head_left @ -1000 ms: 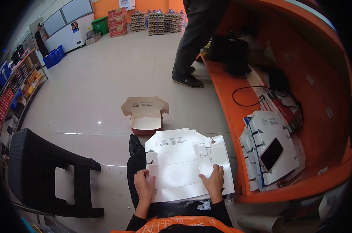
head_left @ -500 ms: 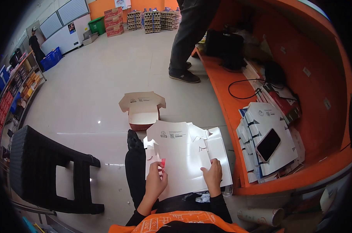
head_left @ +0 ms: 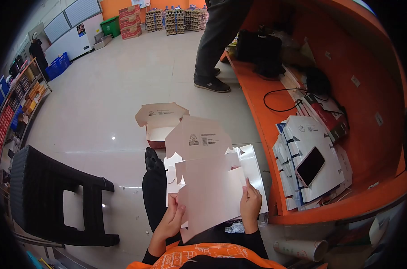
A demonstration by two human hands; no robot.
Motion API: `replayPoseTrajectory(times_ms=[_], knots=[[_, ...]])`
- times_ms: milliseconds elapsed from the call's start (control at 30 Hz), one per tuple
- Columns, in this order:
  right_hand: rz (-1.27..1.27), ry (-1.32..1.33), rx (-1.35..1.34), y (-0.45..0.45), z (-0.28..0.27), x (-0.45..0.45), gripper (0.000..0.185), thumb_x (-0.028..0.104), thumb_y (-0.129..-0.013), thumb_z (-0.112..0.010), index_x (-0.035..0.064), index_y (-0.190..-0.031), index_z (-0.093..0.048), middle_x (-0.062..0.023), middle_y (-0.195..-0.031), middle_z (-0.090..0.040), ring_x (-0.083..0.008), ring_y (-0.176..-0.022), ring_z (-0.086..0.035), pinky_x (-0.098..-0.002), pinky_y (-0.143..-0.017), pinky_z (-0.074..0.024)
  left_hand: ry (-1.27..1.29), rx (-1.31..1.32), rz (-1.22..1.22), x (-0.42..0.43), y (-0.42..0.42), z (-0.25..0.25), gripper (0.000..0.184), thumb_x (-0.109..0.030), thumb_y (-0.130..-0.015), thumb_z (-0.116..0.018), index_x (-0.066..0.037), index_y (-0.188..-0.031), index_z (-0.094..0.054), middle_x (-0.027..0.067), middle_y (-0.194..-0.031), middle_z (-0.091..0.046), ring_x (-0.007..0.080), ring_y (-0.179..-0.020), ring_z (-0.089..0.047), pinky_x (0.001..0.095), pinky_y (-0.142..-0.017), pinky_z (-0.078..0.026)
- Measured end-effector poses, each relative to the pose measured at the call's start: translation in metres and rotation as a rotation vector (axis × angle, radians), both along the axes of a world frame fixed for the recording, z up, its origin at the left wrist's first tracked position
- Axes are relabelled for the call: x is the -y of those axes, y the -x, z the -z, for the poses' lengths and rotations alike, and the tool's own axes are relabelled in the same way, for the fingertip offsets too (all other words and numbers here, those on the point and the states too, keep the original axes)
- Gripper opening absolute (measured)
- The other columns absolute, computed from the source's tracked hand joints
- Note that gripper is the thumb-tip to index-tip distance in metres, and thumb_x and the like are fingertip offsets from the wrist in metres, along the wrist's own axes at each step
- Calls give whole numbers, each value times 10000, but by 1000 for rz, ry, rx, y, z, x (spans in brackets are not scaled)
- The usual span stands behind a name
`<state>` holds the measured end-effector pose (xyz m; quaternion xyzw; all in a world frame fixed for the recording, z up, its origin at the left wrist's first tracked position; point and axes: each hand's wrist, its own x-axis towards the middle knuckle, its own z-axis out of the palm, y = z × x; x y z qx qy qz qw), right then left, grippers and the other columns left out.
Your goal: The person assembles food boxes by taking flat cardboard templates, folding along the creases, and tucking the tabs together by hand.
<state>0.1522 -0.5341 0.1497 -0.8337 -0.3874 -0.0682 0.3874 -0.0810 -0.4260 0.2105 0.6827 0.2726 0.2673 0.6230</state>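
Observation:
An unfolded cardboard box blank (head_left: 212, 188), pale inside with a printed logo on its upper flap, is raised and tilted over my lap. My left hand (head_left: 170, 219) grips its lower left edge, thumb on top. On the right side my right hand (head_left: 250, 204) pinches the blank's edge by a side flap. Beneath it lie more flat white blanks (head_left: 257, 179), partly covered. An assembled box (head_left: 156, 139) with red outer walls and its lid up sits on the floor beyond, partly hidden by the raised blank.
A black stool (head_left: 55, 193) lies on its side at left. On the right, an orange shelf (head_left: 253, 107) holds stacked blanks (head_left: 318, 139), a phone (head_left: 310, 167) and a cable. A person's legs (head_left: 212, 49) stand beside it. Another person (head_left: 39, 54) is far left near blue baskets (head_left: 57, 66).
The top blank has been lifted off the stack and tilted up, its panels now bent at the creases. Both hands have closed on its edges. The view has shifted slightly.

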Motion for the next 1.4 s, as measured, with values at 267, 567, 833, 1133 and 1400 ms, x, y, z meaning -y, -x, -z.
replayPoseTrajectory(times_ms=[267,567,833,1133,1400], knots=[[-304,-444,-1009,5,-40,16,343,222,-946,-524,-4,-1199,-576,-91,-1066,-641,-132,-905,-598,-285,-858,-454,81,276,64,-7,4,-3,338,-338,-945,-428,-70,-1084,-274,44,-1023,-310,140,-1018,-342,306,-978,-253],[-651,-421,-1316,14,-47,8,400,55,-877,-587,3,-1249,-448,-68,-1104,-551,-148,-1014,-556,-265,-896,-439,234,266,2,-17,12,17,249,-184,-952,-497,-107,-1068,-291,54,-1144,-422,115,-993,-488,266,-875,-410],[-818,238,-1261,8,-28,-1,325,310,-960,-500,8,-1023,-603,35,-797,-610,-13,-669,-519,-197,-583,-436,563,-167,-16,-29,24,20,363,-298,-934,-532,24,-1096,-575,54,-932,-640,115,-825,-619,257,-765,-514],[-711,127,-1130,-2,-34,-19,381,325,-975,-457,-27,-984,-602,-4,-790,-613,-44,-692,-554,-201,-635,-455,-314,-335,-545,-74,76,-10,295,-246,-967,-454,-21,-1129,-556,43,-946,-605,84,-775,-551,213,-666,-445],[-825,94,-941,38,-22,-58,532,425,-979,-392,-3,-681,-495,21,-532,-384,-63,-507,-368,-254,-466,-341,-213,-166,-8,-15,-3,-8,584,-130,-888,-574,-21,-1382,-282,164,-1218,-449,222,-1062,-483,300,-837,-453]])
